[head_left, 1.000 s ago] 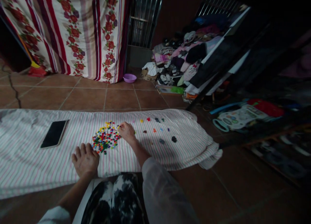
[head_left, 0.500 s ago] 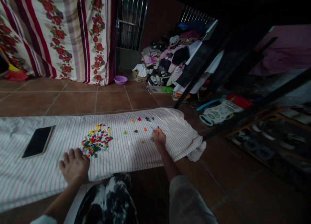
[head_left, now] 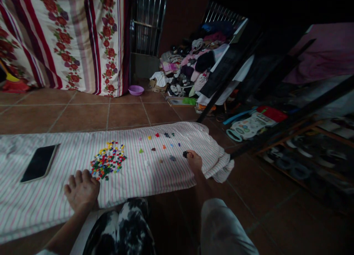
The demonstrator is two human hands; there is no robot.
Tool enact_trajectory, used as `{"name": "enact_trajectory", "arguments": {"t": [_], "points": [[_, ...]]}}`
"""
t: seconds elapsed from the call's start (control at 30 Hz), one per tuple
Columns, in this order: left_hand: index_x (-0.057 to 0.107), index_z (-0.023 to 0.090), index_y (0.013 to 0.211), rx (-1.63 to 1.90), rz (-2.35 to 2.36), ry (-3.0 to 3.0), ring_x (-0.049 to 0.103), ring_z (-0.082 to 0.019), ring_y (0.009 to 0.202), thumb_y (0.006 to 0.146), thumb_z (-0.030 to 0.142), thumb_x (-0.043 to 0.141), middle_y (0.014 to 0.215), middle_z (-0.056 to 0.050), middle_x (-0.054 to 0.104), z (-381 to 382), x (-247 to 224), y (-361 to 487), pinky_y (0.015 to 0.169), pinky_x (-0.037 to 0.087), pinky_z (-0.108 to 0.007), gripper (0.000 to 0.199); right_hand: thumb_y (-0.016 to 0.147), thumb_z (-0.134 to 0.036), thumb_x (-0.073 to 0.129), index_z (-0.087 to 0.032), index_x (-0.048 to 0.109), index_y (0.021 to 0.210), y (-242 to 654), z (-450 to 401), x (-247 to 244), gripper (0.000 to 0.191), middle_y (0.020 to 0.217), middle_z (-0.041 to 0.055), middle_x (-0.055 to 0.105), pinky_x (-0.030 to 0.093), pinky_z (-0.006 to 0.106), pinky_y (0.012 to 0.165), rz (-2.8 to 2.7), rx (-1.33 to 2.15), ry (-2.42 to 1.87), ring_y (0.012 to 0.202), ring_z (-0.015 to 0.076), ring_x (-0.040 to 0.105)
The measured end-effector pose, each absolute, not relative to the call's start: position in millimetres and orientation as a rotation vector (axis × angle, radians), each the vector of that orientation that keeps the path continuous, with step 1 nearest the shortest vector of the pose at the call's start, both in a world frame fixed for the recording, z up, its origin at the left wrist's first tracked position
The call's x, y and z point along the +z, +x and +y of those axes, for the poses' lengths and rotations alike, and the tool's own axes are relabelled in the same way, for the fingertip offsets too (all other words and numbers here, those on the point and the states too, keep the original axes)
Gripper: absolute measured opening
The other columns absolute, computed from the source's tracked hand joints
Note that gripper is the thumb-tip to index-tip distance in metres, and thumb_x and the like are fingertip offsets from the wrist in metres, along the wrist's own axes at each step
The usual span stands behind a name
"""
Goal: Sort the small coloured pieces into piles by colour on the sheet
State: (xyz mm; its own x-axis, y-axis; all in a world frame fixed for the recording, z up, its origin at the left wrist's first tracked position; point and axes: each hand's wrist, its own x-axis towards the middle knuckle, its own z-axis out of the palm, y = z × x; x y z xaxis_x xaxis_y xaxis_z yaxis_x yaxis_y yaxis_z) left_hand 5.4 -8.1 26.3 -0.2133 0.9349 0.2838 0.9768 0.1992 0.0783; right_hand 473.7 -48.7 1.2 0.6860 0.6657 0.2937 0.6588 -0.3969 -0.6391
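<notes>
My right hand is at the right part of the striped cloth, fingers pinched together at the edge of a small black cluster of pieces. Whatever sits between the fingertips is too small to make out. Near it lie a grey cluster, a dark blue piece and light blue bits. My left hand rests on the cloth, fingers apart and loosely bent, with nothing seen in it. Just beyond it spreads a pile of mixed coloured small pieces.
A phone lies on the left of the striped cloth. Other small colour groups, such as yellow and red, sit mid-cloth. Beyond are a purple basin, heaped clothes and a dark pole.
My right hand has moved right, from above the grey cluster to the black cluster, uncovering the grey one. The left hand stays on the cloth; the view has shifted slightly.
</notes>
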Motion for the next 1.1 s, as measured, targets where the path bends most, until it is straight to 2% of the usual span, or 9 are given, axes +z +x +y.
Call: {"name": "enact_trajectory", "arguments": {"t": [0.2, 0.47, 0.6, 0.83, 0.93, 1.1], "points": [[0.057, 0.018, 0.102, -0.368, -2.299, -1.867, 0.043, -0.029, 0.114, 0.086, 0.030, 0.026, 0.113, -0.014, 0.057, -7.5, 27.7, 5.5, 0.091, 0.034, -0.045, 0.037, 0.073, -0.026, 0.038, -0.019, 0.072, 0.084, 471.7, -42.0, -0.8, 0.036, 0.089, 0.0073, 0.073, 0.047, 0.032, 0.088, -1.155, -0.072, -2.160, 0.087, 0.0199, 0.066], [0.055, 0.018, 0.104, -0.379, -2.286, -1.857, 0.042, -0.028, 0.117, 0.086, 0.031, 0.027, 0.115, -0.013, 0.056, -7.9, 25.7, 4.9, 0.092, 0.033, -0.045, 0.036, 0.071, -0.020, 0.036, -0.019, 0.072, 0.087, 477.3, -41.4, -8.3, 0.039, 0.094, 0.0081, 0.073, 0.047, 0.034, 0.092, -1.140, -0.062, -2.131, 0.092, 0.0200, 0.067], [0.055, 0.018, 0.104, -0.356, -2.302, -1.865, 0.041, -0.029, 0.117, 0.086, 0.031, 0.025, 0.115, -0.013, 0.056, -7.0, 26.5, 4.5, 0.092, 0.033, -0.046, 0.037, 0.072, -0.023, 0.036, -0.014, 0.069, 0.095, 475.5, -45.6, -15.6, 0.041, 0.098, 0.0123, 0.071, 0.048, 0.034, 0.091, -1.089, -0.107, -2.089, 0.093, 0.0214, 0.065], [0.055, 0.018, 0.108, -0.422, -2.334, -1.862, 0.040, -0.029, 0.122, 0.086, 0.030, 0.026, 0.118, -0.014, 0.055, -7.6, 24.7, 5.2, 0.096, 0.031, -0.045, 0.038, 0.076, -0.039, 0.043, -0.012, 0.060, 0.114, 465.1, -50.4, -32.2, 0.049, 0.114, 0.0166, 0.066, 0.044, 0.041, 0.095, -1.147, -0.173, -2.098, 0.104, 0.0257, 0.061], [0.055, 0.017, 0.107, -0.403, -2.321, -1.863, 0.041, -0.029, 0.121, 0.087, 0.031, 0.025, 0.116, -0.014, 0.056, -8.5, 26.0, 6.1, 0.095, 0.032, -0.046, 0.039, 0.075, -0.037, 0.046, -0.013, 0.059, 0.115, 468.3, -49.8, -34.9, 0.048, 0.116, 0.0161, 0.065, 0.042, 0.041, 0.097, -1.242, -0.167, -2.084, 0.109, 0.0260, 0.059], [0.056, 0.016, 0.106, -0.343, -2.315, -1.860, 0.041, -0.030, 0.119, 0.087, 0.030, 0.025, 0.116, -0.014, 0.056, -8.6, 29.6, 6.7, 0.094, 0.033, -0.045, 0.039, 0.073, -0.032, 0.048, -0.017, 0.063, 0.109, 476.4, -47.0, -36.5, 0.042, 0.111, 0.0128, 0.067, 0.043, 0.040, 0.095, -1.251, -0.099, -2.079, 0.104, 0.0249, 0.060]]}}
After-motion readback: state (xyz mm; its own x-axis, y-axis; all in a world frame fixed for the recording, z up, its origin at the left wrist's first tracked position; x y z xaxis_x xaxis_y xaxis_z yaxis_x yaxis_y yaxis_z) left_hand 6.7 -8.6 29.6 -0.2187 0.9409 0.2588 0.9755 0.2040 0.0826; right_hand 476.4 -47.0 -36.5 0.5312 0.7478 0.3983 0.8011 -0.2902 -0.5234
